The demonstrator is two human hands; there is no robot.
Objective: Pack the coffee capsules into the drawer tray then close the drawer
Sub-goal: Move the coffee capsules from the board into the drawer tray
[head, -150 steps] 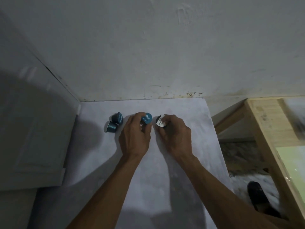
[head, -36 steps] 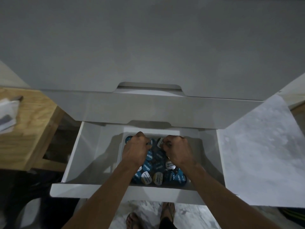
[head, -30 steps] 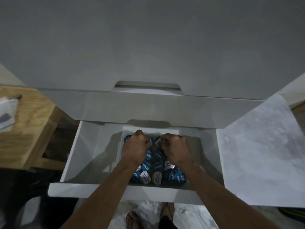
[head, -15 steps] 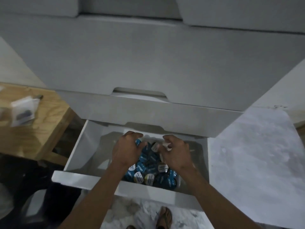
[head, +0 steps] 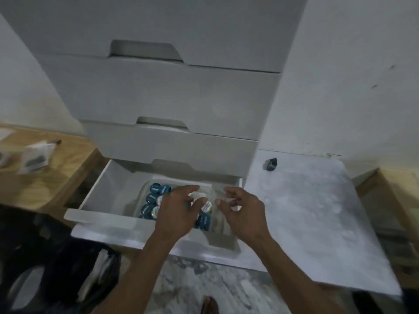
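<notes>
Currently both hands, left [head: 175, 214] and right [head: 243, 215], hover open-fingered and empty above the capsules [head: 156, 200] in the drawer [head: 102, 219] tray. Risk: closing now strands one capsule [head: 271, 164] on the counter [head: 317, 211].

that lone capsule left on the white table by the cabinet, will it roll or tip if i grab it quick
The dark capsule seems to lie tilted on its side, so a nudge would probably roll it in a curve, given its tapered shape. It looks small, likely light, and easy to flick away. The white table looks smooth, so it may also slide.
</notes>
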